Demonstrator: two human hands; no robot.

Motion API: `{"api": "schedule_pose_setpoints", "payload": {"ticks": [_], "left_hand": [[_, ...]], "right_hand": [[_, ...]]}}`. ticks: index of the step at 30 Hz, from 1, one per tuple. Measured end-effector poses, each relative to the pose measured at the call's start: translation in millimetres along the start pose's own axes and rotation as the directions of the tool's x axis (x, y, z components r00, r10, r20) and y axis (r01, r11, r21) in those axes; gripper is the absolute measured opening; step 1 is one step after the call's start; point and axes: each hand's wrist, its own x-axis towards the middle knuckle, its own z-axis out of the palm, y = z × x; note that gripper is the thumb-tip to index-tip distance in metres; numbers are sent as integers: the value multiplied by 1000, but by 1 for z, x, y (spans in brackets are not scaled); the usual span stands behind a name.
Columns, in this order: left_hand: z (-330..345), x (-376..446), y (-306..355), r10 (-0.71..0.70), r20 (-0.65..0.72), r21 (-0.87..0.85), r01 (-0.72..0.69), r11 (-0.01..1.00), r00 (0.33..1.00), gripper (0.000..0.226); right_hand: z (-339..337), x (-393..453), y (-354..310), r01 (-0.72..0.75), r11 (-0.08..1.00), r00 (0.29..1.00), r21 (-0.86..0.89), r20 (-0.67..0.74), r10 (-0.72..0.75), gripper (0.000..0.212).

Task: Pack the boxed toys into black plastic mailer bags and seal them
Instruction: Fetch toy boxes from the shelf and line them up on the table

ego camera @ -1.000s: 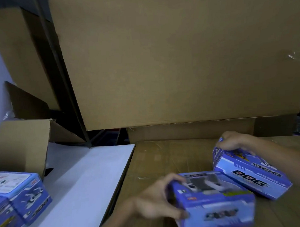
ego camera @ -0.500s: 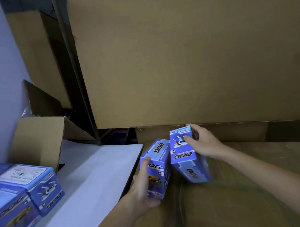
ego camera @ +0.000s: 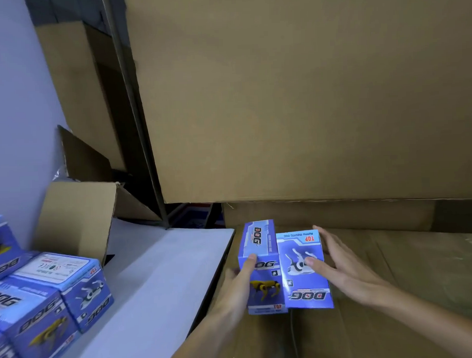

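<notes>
Two blue "DOG" toy boxes stand side by side on the brown cardboard surface (ego camera: 394,293). The left box (ego camera: 262,274) shows a yellow robot dog; my left hand (ego camera: 237,288) holds its left side with the thumb on the front face. The right box (ego camera: 303,273) shows a white dog, printed upside down. My right hand (ego camera: 337,266) lies against its right side with straight spread fingers and the thumb on its front. No black mailer bag is in view.
A stack of several more blue toy boxes (ego camera: 41,306) sits at the lower left on a white table (ego camera: 158,283). An open small carton (ego camera: 78,219) stands behind them. A large cardboard wall (ego camera: 307,96) rises at the back.
Both boxes have been set upright next to each other on the cardboard. My right hand has loosened from a grip to flat fingers. The view has shifted right.
</notes>
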Motion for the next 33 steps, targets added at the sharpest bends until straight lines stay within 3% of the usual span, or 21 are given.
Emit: {"api": "schedule_pose_setpoints", "payload": {"ticks": [2,4,5,10,13,17,21,24,31,33], "left_hand": [[1,-3,1,43,87,11,-44,999,995,43],[0,-4,-2,83,125,94,-95,991,989,47],[-1,-5,-3,109,124,123,-124,985,986,48],[-4,-14,2,191,96,100,-201,975,977,30],[-7,-20,20,328,30,128,-329,935,944,23],[-32,-37,62,517,-27,214,-501,839,855,24],[-88,-68,98,640,-91,323,-585,743,763,32],[-139,-98,111,702,-192,477,-560,678,686,39],[-265,-191,98,756,-420,658,-405,635,502,22],[-296,-224,90,784,-470,689,-387,613,405,15]], "right_hand": [[-5,1,-4,-80,997,997,19,9,80,69],[-6,3,-8,-97,984,995,150,40,92,39],[-6,3,-9,-95,975,995,201,40,89,34],[-7,3,-5,-54,936,998,348,-16,63,40],[-4,7,-17,34,912,995,410,-95,5,51],[6,23,-54,251,856,958,451,-244,-152,53],[33,39,-112,405,766,912,500,-279,-300,60],[68,48,-164,469,693,881,547,-234,-412,67],[177,45,-284,542,520,739,660,-79,-669,56],[211,38,-317,535,475,695,699,-44,-717,54]]}}
